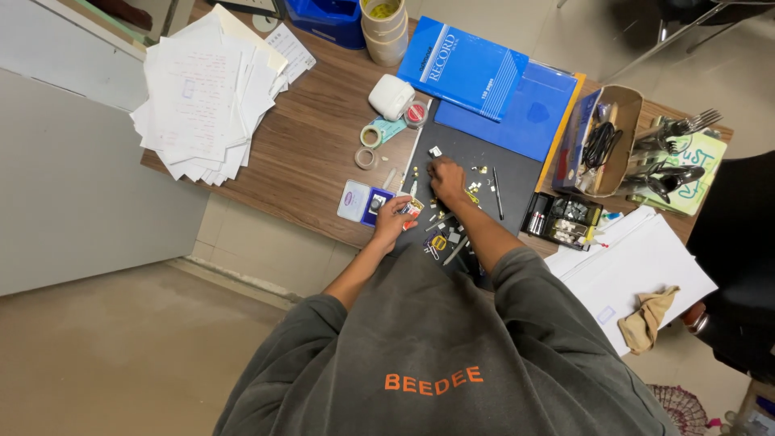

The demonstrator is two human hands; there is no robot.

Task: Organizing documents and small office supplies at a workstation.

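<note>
Small clips (452, 211) litter the black mat (517, 173), under the right hand (446, 179), whose fingers curl down. Left hand (393, 220) pinches a small red-and-yellow packet (412, 209) beside a blue stamp pad (374, 205).

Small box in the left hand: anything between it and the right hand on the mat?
Nothing large. Between the small box in the left hand and the right hand lie only tiny loose bits on the black mat.

Both forearms reach forward — left hand (393, 220) curled shut, right hand (446, 179) palm-down, fingers bent.
</note>
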